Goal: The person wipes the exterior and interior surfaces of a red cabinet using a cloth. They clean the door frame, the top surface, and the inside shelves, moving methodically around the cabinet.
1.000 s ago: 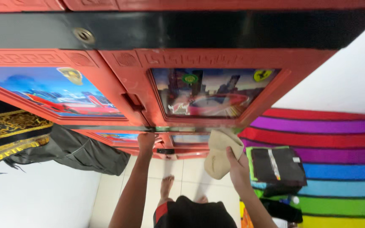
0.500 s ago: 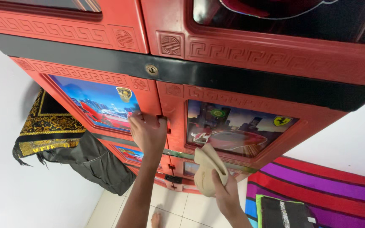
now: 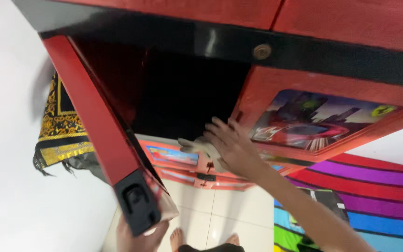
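A red plastic cabinet [image 3: 332, 79] with black trim and car pictures on its doors stands against the white wall. Its left door [image 3: 101, 130] is swung open toward me, showing a dark compartment [image 3: 183, 98]. My left hand [image 3: 138, 235] grips the bottom corner of that door, below its black latch [image 3: 136, 200]. My right hand [image 3: 229, 147] reaches to the compartment's lower edge, fingers spread over a beige folded cloth [image 3: 197, 147] that it holds at the opening.
A rainbow-striped mat [image 3: 378, 186] lies at the right with a dark folded garment [image 3: 327, 200] on it. A black-and-gold patterned cloth [image 3: 61, 126] hangs at the left by the wall. My bare feet [image 3: 204, 238] stand on white floor tiles.
My left hand pulled the left door open and now holds its lower corner. My right hand carried the beige cloth up to the open compartment.
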